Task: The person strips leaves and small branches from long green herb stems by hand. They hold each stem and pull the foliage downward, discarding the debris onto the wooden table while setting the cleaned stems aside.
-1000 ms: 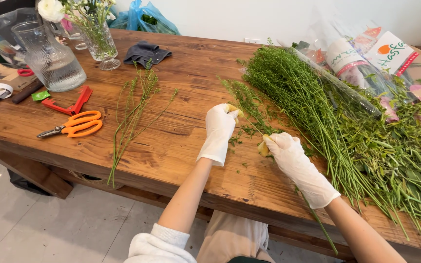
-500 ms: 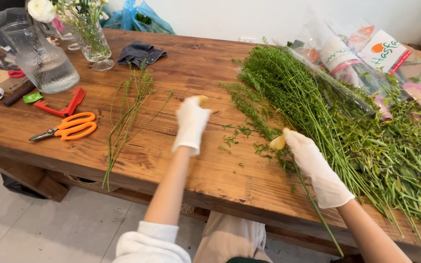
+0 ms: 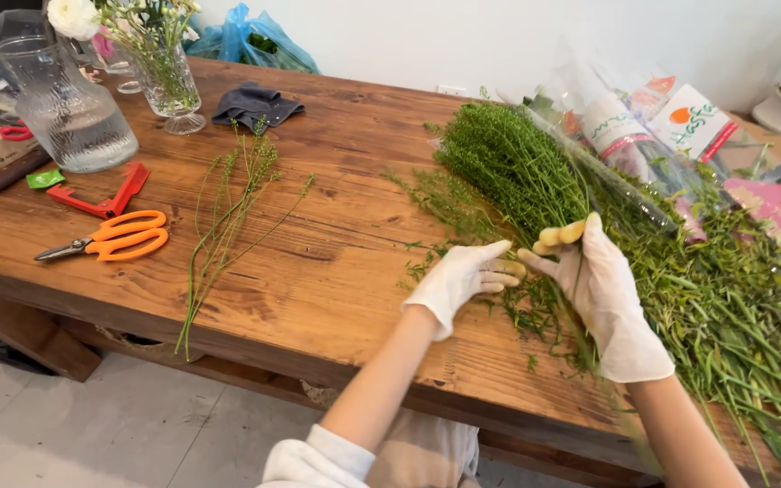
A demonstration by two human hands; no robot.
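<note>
A big bunch of thin green leafy stems (image 3: 535, 172) lies across the right half of the wooden table (image 3: 318, 271), partly in clear wrapping. My right hand (image 3: 603, 298), in a white glove with yellow fingertips, rests on the near edge of the bunch with thumb and fingers closed around a few stems. My left hand (image 3: 463, 276), also gloved, reaches in from the left. Its fingertips touch loose stems right beside my right thumb. A small pile of separated stems (image 3: 228, 212) lies further left on the table.
Orange scissors (image 3: 106, 237) and a red tool (image 3: 101, 194) lie at the left. Behind them stand a glass jug (image 3: 65, 104) and a glass vase of flowers (image 3: 164, 77). A dark cloth (image 3: 255, 104) lies at the back, and wrapped flower packs (image 3: 680, 126) at the far right.
My left hand has come back from the middle of the table to the bunch. My right hand has moved up and further onto the stems.
</note>
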